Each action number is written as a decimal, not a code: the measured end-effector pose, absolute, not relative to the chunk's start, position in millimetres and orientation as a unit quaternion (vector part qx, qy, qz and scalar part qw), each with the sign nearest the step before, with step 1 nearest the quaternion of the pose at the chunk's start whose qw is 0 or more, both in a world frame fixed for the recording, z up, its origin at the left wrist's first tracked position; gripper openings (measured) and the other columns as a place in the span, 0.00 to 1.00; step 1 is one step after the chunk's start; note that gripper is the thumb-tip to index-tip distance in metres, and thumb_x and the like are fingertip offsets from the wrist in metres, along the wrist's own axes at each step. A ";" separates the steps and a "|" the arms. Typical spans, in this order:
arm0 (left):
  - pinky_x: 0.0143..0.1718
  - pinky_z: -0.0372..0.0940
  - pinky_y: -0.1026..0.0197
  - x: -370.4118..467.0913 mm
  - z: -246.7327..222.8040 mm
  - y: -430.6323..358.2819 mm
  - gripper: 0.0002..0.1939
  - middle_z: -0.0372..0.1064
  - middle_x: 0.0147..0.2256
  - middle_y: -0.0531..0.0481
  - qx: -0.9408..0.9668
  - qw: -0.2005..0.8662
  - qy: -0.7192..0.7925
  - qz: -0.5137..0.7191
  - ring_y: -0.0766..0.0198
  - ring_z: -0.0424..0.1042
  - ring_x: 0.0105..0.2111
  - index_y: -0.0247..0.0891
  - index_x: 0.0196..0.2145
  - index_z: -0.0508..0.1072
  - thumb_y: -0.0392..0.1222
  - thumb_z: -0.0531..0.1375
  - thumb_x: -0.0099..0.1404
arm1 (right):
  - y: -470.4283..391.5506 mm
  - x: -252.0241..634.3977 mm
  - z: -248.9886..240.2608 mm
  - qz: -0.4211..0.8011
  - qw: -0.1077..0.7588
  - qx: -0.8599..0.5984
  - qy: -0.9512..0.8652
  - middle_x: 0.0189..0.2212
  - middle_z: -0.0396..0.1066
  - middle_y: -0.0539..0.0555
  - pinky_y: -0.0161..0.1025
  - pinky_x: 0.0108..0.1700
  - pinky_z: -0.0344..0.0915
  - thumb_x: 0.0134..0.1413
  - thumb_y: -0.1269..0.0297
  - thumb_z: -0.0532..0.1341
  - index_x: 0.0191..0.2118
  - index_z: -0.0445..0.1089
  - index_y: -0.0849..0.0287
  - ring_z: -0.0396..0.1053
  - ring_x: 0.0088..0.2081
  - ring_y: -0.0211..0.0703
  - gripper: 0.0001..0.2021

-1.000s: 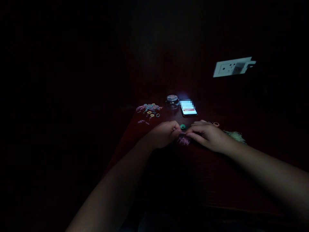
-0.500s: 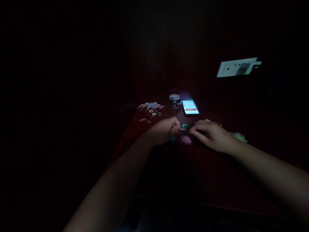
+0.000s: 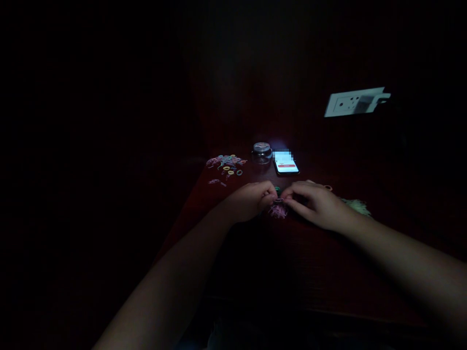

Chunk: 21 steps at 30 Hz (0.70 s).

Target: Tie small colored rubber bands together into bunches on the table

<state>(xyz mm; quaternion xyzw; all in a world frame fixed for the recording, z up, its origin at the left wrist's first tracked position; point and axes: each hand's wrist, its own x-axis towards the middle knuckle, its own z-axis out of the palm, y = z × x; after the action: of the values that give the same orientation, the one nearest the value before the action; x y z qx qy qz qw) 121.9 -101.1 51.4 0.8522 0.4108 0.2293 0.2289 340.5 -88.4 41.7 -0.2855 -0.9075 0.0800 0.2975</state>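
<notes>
A small pink rubber band [image 3: 279, 200] is stretched between my two hands, just above a pile of pink rubber bands [image 3: 278, 211]. My left hand [image 3: 253, 200] pinches its left end, with the fingers curled in. At its right end, the thumb and forefinger of my right hand [image 3: 317, 203] close on it. Behind the fingertips lies a green rubber band [image 3: 277, 189], partly hidden. A pale green pile of bands [image 3: 357, 207] sits beside my right wrist, and an orange band [image 3: 329, 188] shows behind that hand.
A mixed heap of coloured rubber bands [image 3: 226, 160] lies at the table's left, with a few loose ones in front. A clear lidded jar [image 3: 261, 153] stands beside a lit phone [image 3: 286, 164]. A socket plate [image 3: 355, 102] is on the wall. Surroundings are very dark.
My hands have come closer together and slightly nearer to me. My right fingertips, apart from the pink rubber band before, now meet it above the pink pile.
</notes>
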 end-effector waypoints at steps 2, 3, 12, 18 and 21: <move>0.35 0.60 0.62 121.9 51.3 -100.7 0.08 0.71 0.33 0.50 0.853 0.230 0.404 0.236 0.65 0.68 0.33 0.38 0.37 0.68 0.39 0.50 0.67 | -87.8 340.6 41.1 0.080 0.297 -0.279 -0.910 0.31 0.74 0.54 0.41 0.40 0.62 0.59 0.63 0.57 0.37 0.72 0.57 0.70 0.34 0.43 0.07; 0.35 0.60 0.62 121.8 51.0 -100.3 0.07 0.71 0.33 0.50 0.852 0.230 0.405 0.238 0.66 0.68 0.33 0.37 0.37 0.68 0.39 0.51 0.67 | -87.5 340.6 40.9 0.079 0.296 -0.277 -0.911 0.31 0.74 0.54 0.41 0.40 0.62 0.59 0.63 0.57 0.36 0.72 0.57 0.70 0.34 0.43 0.07; 0.31 0.61 0.64 121.4 49.2 -100.4 0.06 0.70 0.31 0.50 0.844 0.243 0.398 0.266 0.67 0.67 0.30 0.36 0.37 0.69 0.39 0.54 0.65 | -87.4 341.5 42.0 0.081 0.291 -0.267 -0.915 0.29 0.73 0.53 0.41 0.40 0.61 0.59 0.64 0.57 0.33 0.71 0.58 0.69 0.34 0.43 0.07; 0.28 0.61 0.66 121.7 50.7 -102.4 0.06 0.70 0.30 0.50 0.842 0.257 0.397 0.259 0.69 0.66 0.28 0.35 0.36 0.70 0.39 0.55 0.64 | -88.4 342.9 42.4 0.082 0.291 -0.271 -0.914 0.29 0.72 0.52 0.41 0.40 0.60 0.58 0.65 0.57 0.33 0.71 0.58 0.68 0.33 0.42 0.07; 0.28 0.62 0.66 120.6 49.3 -100.7 0.06 0.70 0.29 0.50 0.837 0.269 0.402 0.256 0.69 0.66 0.27 0.34 0.36 0.70 0.38 0.56 0.63 | -88.0 343.1 42.6 0.077 0.294 -0.276 -0.912 0.28 0.72 0.52 0.41 0.39 0.60 0.58 0.65 0.57 0.33 0.71 0.58 0.68 0.33 0.42 0.07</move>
<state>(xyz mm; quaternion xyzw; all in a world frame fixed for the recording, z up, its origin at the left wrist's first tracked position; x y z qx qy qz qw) 120.6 -100.7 49.3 0.8373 0.4018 0.2558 0.2686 343.1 -88.0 42.6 -0.2764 -0.9117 0.0766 0.2940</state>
